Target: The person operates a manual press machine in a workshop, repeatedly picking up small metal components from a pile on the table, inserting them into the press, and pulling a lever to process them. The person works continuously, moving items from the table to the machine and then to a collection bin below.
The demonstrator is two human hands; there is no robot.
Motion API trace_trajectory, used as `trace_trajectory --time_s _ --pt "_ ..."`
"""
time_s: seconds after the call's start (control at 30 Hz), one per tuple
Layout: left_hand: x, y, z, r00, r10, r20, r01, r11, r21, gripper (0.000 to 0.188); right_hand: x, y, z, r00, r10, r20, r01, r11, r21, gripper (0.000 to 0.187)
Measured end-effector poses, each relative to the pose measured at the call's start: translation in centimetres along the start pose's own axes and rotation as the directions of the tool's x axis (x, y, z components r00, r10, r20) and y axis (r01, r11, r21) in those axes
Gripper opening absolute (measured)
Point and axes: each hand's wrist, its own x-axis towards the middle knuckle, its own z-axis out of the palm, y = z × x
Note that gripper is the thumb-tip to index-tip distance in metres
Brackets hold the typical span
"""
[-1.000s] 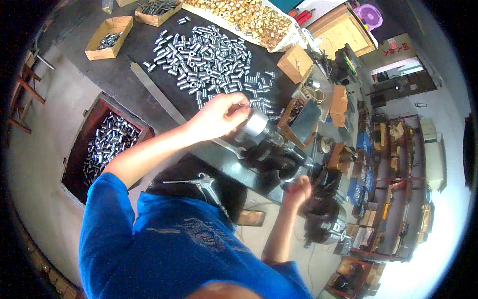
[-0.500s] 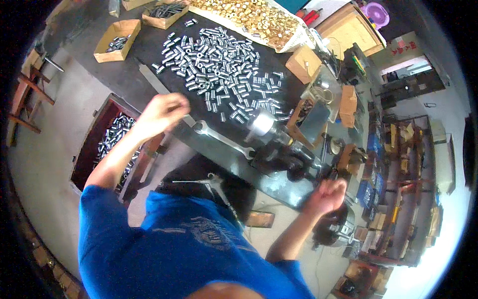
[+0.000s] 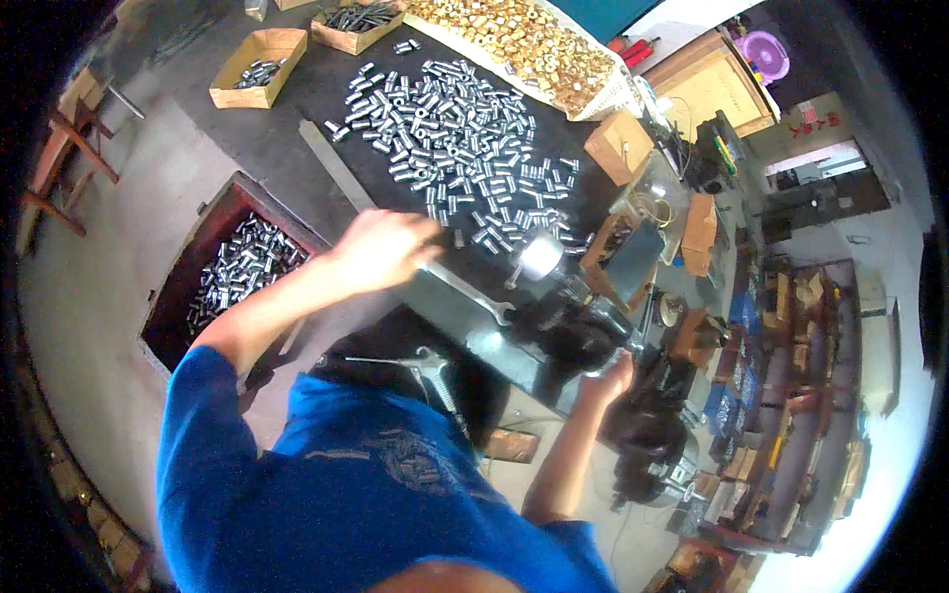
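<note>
One wrench (image 3: pixel 469 291) slants down rightward, left hand (image 3: pixel 388 249) nearer, at its upper end, right hand (image 3: pixel 613 380) beyond its lower. Both curl; whether holding anything, I cannot tell.

Silver fittings (image 3: pixel 452 150), seemingly hollow, strewn across bench (image 3: pixel 318 91)

Single head-height fisheye view, steeply downward
</note>
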Motion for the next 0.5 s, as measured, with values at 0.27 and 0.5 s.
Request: trace_trajectory --time_s 0.27,0.5 --pt "4.1 -0.7 6.9 0.981 0.169 0.099 -0.188 0.955 0.229 0.017 0.1 0.4 -3.6 0.999 -0.025 -0.023 0.026 0.999 0.027 0.012" --pt "4.3 0.5 0.6 0.967 -0.066 0.246 0.255 0.275 -0.927 0.015 -0.1 0.5 -3.9 1.000 0.006 0.025 -0.009 0.992 0.127 0.013"
